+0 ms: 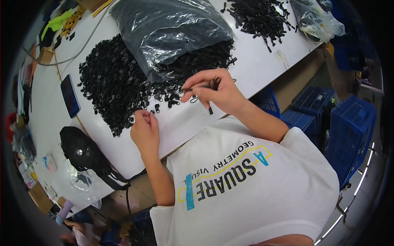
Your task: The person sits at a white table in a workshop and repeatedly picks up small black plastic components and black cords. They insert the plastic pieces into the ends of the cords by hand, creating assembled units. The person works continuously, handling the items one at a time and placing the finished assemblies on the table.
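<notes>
Fingertips of the left hand (144, 127) are pinched on a small black zipper pull (152, 112) at the near edge of the black pile (111, 90). A thin black rod (199, 87), pinched by the right hand (213, 92), is held to the right, its long axis pointing left toward that pull.

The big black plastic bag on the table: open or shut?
Open. The black plastic bag lies on its side, small black parts spilling from its mouth onto the white table.

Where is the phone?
In the head view, the phone lies flat on the white table, on the left, beside the big pile of small black parts.
</notes>
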`<state>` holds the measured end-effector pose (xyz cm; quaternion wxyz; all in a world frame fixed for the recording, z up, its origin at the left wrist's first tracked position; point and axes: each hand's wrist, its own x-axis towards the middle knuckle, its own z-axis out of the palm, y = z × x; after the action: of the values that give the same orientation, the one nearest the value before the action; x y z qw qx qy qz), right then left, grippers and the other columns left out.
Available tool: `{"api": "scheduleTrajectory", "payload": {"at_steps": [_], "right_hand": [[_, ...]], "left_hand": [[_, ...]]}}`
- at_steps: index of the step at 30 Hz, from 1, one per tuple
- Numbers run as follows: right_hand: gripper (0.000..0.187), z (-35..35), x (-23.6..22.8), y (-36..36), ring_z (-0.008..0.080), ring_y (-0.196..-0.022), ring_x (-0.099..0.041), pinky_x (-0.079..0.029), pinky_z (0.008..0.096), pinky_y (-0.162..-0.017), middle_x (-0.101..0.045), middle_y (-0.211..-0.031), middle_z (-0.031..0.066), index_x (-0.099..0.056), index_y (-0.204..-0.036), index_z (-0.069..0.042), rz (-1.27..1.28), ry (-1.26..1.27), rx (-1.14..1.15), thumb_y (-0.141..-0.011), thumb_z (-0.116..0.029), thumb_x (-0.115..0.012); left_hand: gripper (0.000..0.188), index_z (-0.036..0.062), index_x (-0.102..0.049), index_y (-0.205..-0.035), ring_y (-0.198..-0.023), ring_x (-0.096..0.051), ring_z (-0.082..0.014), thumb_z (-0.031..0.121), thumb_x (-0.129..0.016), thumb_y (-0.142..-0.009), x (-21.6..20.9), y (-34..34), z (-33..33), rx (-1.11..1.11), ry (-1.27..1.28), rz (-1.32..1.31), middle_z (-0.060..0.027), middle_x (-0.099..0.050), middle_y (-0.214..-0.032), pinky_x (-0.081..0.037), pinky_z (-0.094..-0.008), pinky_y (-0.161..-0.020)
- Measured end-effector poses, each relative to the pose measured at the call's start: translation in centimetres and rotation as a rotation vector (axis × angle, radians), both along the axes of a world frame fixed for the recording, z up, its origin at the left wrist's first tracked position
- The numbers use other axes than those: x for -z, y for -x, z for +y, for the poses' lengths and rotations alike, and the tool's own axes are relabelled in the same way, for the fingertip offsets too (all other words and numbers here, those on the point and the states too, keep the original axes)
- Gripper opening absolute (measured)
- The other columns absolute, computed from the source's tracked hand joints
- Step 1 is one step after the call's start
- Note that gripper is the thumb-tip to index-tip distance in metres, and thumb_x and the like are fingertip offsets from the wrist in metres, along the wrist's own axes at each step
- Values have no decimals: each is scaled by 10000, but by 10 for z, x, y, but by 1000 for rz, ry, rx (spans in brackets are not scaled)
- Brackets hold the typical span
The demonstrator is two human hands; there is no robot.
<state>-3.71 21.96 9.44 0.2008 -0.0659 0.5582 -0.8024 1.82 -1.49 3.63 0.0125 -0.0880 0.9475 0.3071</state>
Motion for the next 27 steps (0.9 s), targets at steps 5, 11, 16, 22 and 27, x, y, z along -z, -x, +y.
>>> {"api": "scheduleTrajectory", "payload": {"at_steps": [5,11,16,22,27], "right_hand": [[120,-2,-11,-1,67,-478,-531,-409,185,-444,-691,-761,114,-643,-921,39,42,-220,-214,-856,-44,-586],[54,-13,-1,2,202,-557,-569,-433,298,-517,-595,-670,90,-620,-846,10,635,-497,-207,-829,-34,-595],[134,-20,4,5,262,-654,-572,-438,345,-557,-587,-760,85,-607,-914,0,863,-523,-247,-781,1,-590],[132,-22,2,3,269,-668,-585,-430,376,-566,-584,-734,76,-573,-895,-32,895,-611,-329,-765,-17,-588],[77,-24,-8,2,264,-638,-577,-422,382,-556,-562,-681,57,-547,-828,-49,820,-689,-378,-785,-65,-609]], "left_hand": [[38,-24,-511,-879,-691,-648,-130,-1,-540,-887,-38,1,4,20,-376,47,-84,-631,-692,-495,-242,-636],[57,-56,-531,-909,-746,-673,-166,-56,-548,-854,-63,-3,8,176,-479,120,-108,-635,-775,-509,-251,-707],[88,-52,-557,-883,-742,-688,-182,-83,-565,-801,-70,-6,10,221,-556,127,-118,-661,-767,-516,-262,-706],[93,-47,-568,-879,-734,-685,-181,-84,-571,-794,-68,-4,6,333,-597,115,-114,-665,-755,-514,-245,-717],[62,-39,-521,-937,-657,-645,-147,-11,-533,-883,-63,-5,15,87,-811,97,-117,-660,-752,-507,-243,-644]]}}
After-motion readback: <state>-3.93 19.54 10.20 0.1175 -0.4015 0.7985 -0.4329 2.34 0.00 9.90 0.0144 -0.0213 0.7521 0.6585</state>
